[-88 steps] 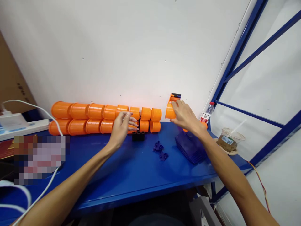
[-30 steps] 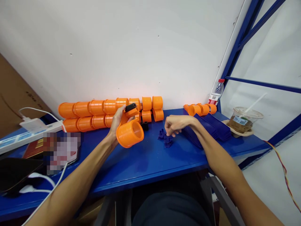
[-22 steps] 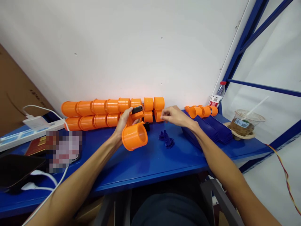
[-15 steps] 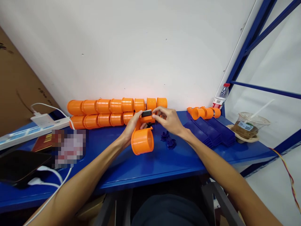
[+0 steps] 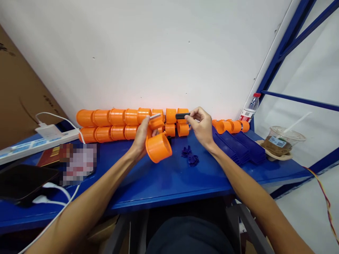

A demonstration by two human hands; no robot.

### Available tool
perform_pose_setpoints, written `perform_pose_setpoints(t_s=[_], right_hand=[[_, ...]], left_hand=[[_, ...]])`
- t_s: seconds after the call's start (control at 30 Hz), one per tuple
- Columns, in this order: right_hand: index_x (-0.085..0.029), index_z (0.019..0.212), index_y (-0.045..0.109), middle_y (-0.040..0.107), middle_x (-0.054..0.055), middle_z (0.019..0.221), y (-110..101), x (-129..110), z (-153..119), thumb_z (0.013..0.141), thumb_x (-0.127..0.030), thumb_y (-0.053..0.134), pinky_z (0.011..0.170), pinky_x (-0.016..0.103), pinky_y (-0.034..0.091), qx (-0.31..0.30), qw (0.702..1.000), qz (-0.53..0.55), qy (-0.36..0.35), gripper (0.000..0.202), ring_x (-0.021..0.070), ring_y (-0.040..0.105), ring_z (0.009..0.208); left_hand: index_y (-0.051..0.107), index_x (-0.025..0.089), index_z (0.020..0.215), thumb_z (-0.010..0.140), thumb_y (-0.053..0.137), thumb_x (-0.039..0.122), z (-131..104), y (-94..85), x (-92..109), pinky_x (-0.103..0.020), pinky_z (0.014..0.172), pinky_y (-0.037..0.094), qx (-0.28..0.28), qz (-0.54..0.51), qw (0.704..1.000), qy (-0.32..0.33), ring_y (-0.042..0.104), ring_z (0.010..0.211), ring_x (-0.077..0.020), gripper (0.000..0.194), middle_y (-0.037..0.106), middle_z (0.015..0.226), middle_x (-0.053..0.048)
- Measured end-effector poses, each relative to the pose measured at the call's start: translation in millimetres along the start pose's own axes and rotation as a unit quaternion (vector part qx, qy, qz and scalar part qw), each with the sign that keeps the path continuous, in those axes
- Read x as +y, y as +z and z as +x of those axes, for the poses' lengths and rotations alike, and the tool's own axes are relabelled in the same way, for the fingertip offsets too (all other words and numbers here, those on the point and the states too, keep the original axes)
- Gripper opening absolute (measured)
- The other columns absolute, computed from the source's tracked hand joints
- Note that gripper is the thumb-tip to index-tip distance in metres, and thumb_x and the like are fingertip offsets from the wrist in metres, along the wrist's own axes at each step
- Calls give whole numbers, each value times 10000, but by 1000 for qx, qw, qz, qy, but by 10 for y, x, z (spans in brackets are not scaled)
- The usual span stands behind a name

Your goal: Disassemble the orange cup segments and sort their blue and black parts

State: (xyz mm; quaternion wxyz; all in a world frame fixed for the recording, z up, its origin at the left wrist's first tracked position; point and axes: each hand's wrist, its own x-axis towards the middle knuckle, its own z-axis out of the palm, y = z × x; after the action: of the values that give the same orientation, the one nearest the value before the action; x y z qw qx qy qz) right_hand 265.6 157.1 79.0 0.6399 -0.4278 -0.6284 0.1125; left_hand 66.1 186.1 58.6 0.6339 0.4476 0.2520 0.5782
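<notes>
My left hand (image 5: pixel 141 139) is closed around the handle end of an orange plastic cup-shaped part (image 5: pixel 159 147), its round cup hanging tilted above the table. A thin pale grey strip (image 5: pixel 155 116) shows at the top of that handle by my thumb. My right hand (image 5: pixel 201 127) pinches a short black bar (image 5: pixel 182 115) between thumb and fingertips, apart from the orange part. Below it, small dark blue plastic pieces (image 5: pixel 193 160) lie on the blue table (image 5: pixel 169 183).
Stacked orange cups (image 5: pixel 102 118) line the wall. At right are blue panels (image 5: pixel 245 146), more orange parts (image 5: pixel 225 126), a bottle (image 5: pixel 250 109) and a drink cup (image 5: pixel 282 141). A power strip (image 5: pixel 39 143), cables and a black device (image 5: pixel 26 181) occupy the left.
My right hand has moved up and right, away from the orange part, carrying the black bar. My left hand has shifted slightly left and up, tilting the cup.
</notes>
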Motion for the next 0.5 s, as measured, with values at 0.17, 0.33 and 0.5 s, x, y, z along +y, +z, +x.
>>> perform_pose_setpoints(t_s=[0.17, 0.33, 0.5], right_hand=[[-231, 813, 499, 598, -39, 739, 30, 229, 12, 791, -148, 611, 655, 269, 383, -133, 976, -172, 6, 140, 135, 534, 650], [-210, 862, 547, 634, 7, 793, 224, 503, -135, 804, -88, 594, 669, 275, 339, -279, 918, -281, -3, 143, 177, 568, 728], [-210, 975, 531, 632, 18, 830, 277, 600, -198, 814, -90, 595, 675, 290, 348, -308, 908, -284, -10, 211, 211, 579, 761]], left_hand=[[638, 214, 936, 992, 596, 420, 119, -118, 171, -219, 534, 526, 114, -116, 985, 52, 569, 553, -118, 218, 631, 722, 5], [591, 227, 902, 976, 613, 423, 154, -116, 195, -220, 618, 563, 133, -122, 980, 82, 604, 629, -115, 211, 634, 774, 14], [570, 228, 879, 1024, 511, 394, 131, -94, 216, -225, 604, 536, 141, -105, 981, 80, 579, 627, -116, 229, 614, 749, 10]])
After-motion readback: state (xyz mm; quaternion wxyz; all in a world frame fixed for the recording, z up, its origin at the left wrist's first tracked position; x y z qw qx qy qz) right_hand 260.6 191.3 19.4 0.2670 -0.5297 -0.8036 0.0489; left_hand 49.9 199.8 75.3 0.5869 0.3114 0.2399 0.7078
